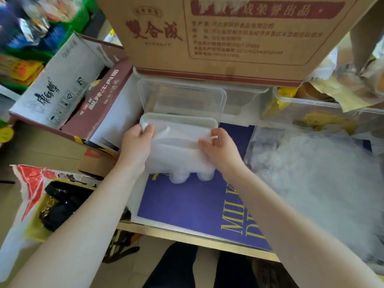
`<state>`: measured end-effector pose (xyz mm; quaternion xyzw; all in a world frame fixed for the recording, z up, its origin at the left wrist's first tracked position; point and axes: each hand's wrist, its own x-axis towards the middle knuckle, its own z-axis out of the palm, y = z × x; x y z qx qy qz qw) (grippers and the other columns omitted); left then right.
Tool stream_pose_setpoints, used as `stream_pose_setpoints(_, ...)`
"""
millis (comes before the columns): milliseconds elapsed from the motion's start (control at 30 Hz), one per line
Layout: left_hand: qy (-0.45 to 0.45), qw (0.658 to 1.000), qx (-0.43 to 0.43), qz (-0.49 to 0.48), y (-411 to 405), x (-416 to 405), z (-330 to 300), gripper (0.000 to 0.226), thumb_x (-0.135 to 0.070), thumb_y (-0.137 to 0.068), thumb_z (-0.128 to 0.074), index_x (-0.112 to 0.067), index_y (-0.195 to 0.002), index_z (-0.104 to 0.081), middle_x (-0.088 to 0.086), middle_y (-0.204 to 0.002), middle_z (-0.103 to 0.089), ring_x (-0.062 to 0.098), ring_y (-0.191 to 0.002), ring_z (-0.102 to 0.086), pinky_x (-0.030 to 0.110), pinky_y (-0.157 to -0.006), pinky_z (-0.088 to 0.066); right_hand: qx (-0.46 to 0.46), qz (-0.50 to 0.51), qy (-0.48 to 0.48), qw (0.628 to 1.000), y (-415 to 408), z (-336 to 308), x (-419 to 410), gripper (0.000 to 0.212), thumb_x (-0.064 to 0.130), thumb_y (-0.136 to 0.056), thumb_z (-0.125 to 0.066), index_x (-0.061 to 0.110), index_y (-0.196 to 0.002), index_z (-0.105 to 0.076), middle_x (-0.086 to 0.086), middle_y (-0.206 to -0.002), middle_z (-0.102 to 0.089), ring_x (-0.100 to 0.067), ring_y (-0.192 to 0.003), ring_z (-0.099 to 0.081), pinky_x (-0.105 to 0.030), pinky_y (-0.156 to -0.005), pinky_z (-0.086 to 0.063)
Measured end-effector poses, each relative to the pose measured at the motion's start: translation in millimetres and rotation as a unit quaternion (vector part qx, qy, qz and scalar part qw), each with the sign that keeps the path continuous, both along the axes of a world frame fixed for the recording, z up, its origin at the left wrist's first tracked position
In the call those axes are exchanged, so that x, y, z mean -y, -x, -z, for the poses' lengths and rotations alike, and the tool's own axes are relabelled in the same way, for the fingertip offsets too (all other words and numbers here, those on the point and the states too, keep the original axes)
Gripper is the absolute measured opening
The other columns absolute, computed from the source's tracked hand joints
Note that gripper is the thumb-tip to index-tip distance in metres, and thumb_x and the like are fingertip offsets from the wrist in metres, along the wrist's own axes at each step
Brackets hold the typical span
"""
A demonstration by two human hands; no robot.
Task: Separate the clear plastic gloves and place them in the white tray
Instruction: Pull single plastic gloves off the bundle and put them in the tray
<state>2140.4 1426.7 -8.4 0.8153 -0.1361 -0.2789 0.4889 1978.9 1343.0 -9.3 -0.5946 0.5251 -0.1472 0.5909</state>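
A white tray [182,119] lies on the blue sheet just in front of a clear tub. A clear plastic glove [176,154] is spread over the tray, its finger ends hanging past the near rim onto the blue sheet. My left hand [136,145] pinches the glove's left edge at the tray's left corner. My right hand [218,149], with a pale ring on one finger, pinches the glove's right edge. A loose heap of clear gloves [307,173] lies to the right on the table.
A large cardboard box [218,34] overhangs the clear tub [182,96] behind the tray. An open carton [68,90] stands at the left, another clear bin [311,109] at the right. A black bag [62,204] lies at lower left. The table's front edge [187,238] runs near my legs.
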Motion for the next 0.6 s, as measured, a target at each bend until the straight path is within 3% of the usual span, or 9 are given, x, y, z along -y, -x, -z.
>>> stream_pose_setpoints(67, -0.027, 0.998, 0.048, 0.025, -18.8, 5.1, 6.4, 0.029, -0.025, -0.097, -0.047, -0.020, -0.068, -0.048, 0.001, -0.071, -0.052, 0.020, -0.074, -0.048, 0.030, -0.065, -0.037, -0.046, -0.027, 0.039, 0.998, -18.6, 2.4, -2.2, 0.030, 0.016, -0.088, -0.054, 0.020, -0.114, -0.042, 0.006, -0.081, -0.050, -0.010, -0.069, -0.049, -0.027, -0.056, -0.038)
stream_pose_setpoints(133, -0.058, 0.992, 0.080, 0.080, -29.0, 11.9, 11.1, 0.027, -0.026, -0.097, -0.045, -0.016, -0.073, -0.050, 0.003, -0.075, -0.053, 0.026, -0.079, -0.052, 0.033, -0.066, -0.037, -0.085, -0.033, 0.076, 0.993, -30.3, 4.8, -2.9, 0.040, 0.008, -0.089, -0.046, 0.019, -0.126, -0.035, -0.001, -0.090, -0.052, -0.020, -0.073, -0.051, -0.029, -0.056, -0.034)
stream_pose_setpoints(233, -0.141, 0.957, 0.143, 0.207, -30.0, 23.0, 10.0, 0.034, -0.031, -0.098, -0.042, -0.003, -0.114, -0.053, 0.015, -0.116, -0.057, 0.033, -0.108, -0.053, 0.037, -0.084, -0.041, -0.142, -0.022, 0.126, 0.982, -38.2, 12.9, -3.6, 0.047, -0.004, -0.087, -0.035, 0.018, -0.128, -0.029, -0.007, -0.095, -0.052, -0.024, -0.071, -0.052, -0.029, -0.053, -0.034)
stream_pose_setpoints(333, -0.229, 0.871, 0.308, 0.306, -27.9, 28.4, 9.5, 0.043, -0.035, -0.098, -0.041, 0.000, -0.123, -0.045, 0.022, -0.119, -0.054, 0.037, -0.107, -0.053, 0.035, -0.073, -0.038, -0.222, -0.036, 0.191, 0.955, -42.4, 17.1, -4.5, 0.042, -0.012, -0.086, -0.032, 0.008, -0.123, -0.030, -0.009, -0.095, -0.050, -0.023, -0.067, -0.054, -0.030, -0.055, -0.041)
stream_pose_setpoints(433, -0.289, 0.750, 0.498, 0.325, -27.0, 19.9, 8.3, 0.059, -0.045, -0.088, -0.048, 0.000, -0.126, -0.042, 0.016, -0.108, -0.060, 0.032, -0.101, -0.055, 0.036, -0.069, -0.040, -0.306, -0.083, 0.236, 0.919, -46.4, 19.5, -6.9, 0.037, -0.014, -0.086, -0.034, -0.002, -0.121, -0.032, -0.015, -0.113, -0.048, -0.026, -0.074, -0.052, -0.032, -0.060, -0.043)
stream_pose_setpoints(500, -0.236, 0.702, 0.602, 0.298, -29.8, 11.2, 13.3, 0.068, -0.044, -0.071, -0.064, -0.004, -0.123, -0.044, 0.012, -0.105, -0.058, 0.029, -0.092, -0.055, 0.036, -0.071, -0.042, -0.327, -0.083, 0.225, 0.914, -47.2, 19.4, -7.5, 0.034, -0.014, -0.086, -0.035, -0.001, -0.117, -0.035, -0.015, -0.113, -0.049, -0.030, -0.076, -0.055, -0.031, -0.060, -0.038)
stream_pose_setpoints(600, -0.093, 0.657, 0.648, 0.374, -38.9, 6.0, 29.7, 0.051, -0.012, -0.060, -0.076, -0.013, -0.104, -0.051, 0.008, -0.101, -0.045, 0.027, -0.084, -0.045, 0.034, -0.070, -0.034, -0.384, -0.120, 0.255, 0.879, -47.6, 24.1, -8.3, 0.032, -0.008, -0.089, -0.037, 0.001, -0.120, -0.034, -0.012, -0.115, -0.051, -0.024, -0.092, -0.061, -0.023, -0.062, -0.036)
